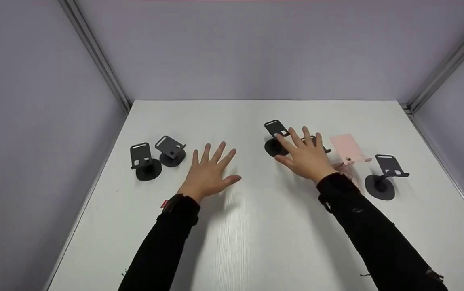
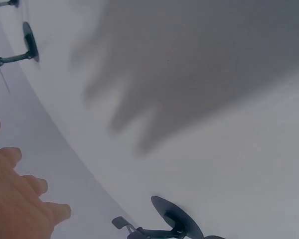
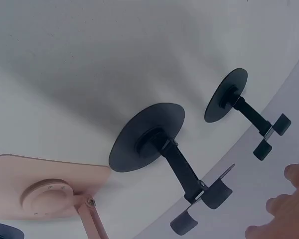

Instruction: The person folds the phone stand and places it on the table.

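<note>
My left hand (image 1: 208, 176) hovers over the white table with its fingers spread, holding nothing. To its left stand two dark phone stands, one nearer the edge (image 1: 140, 153) and one closer to the hand (image 1: 170, 147). With fingers also spread, my right hand (image 1: 306, 157) hangs above the right-hand group of stands and grips nothing. It partly covers a black phone stand (image 1: 274, 127) and another dark stand (image 1: 327, 150) behind its fingers. A pink phone stand (image 1: 347, 147) is just right of that hand, its base partly hidden by the sleeve. Farther right is another dark phone stand (image 1: 389, 163).
The white table (image 1: 240, 242) meets a pale back wall (image 1: 256, 52). Side panels with metal corner posts (image 1: 98, 56) enclose it left and right. Hand shadows fall on the tabletop.
</note>
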A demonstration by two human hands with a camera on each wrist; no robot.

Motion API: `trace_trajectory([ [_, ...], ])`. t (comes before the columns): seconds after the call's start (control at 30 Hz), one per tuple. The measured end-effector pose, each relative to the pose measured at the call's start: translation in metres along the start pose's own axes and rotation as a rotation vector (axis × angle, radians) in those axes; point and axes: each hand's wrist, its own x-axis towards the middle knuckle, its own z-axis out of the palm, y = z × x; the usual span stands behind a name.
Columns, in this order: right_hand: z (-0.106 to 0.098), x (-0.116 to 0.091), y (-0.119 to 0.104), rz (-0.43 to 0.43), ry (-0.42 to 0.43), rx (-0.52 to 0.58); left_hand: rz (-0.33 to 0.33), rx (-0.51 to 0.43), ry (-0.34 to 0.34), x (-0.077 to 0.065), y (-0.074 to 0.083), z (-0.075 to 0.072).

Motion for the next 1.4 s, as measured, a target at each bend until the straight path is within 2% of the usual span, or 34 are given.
trace_trajectory([
  [0.2,0.009,-0.007,-0.012,-0.082,0.039,-0.005,0.061,-0.004,-0.01,-0.013,0.003,0.014],
  [0.37,0.02,-0.017,-0.023,-0.199,0.068,-0.018,0.123,-0.026,0.0,-0.023,0.005,0.028],
  [0.5,0.029,-0.027,-0.03,-0.298,0.077,-0.037,0.155,-0.027,-0.019,-0.031,0.007,0.039],
  [0.67,0.042,-0.038,-0.033,-0.372,0.057,-0.041,0.168,-0.01,-0.057,-0.035,0.011,0.049],
  [1.03,0.062,-0.053,-0.026,-0.425,0.012,-0.048,0.177,0.035,-0.104,-0.039,0.015,0.058],
  [1.23,0.068,-0.058,-0.022,-0.444,-0.002,-0.054,0.198,0.015,-0.105,-0.043,0.014,0.063],
  [1.4,0.069,-0.06,-0.022,-0.45,-0.007,-0.065,0.196,-0.016,-0.136,-0.045,0.013,0.065],
])
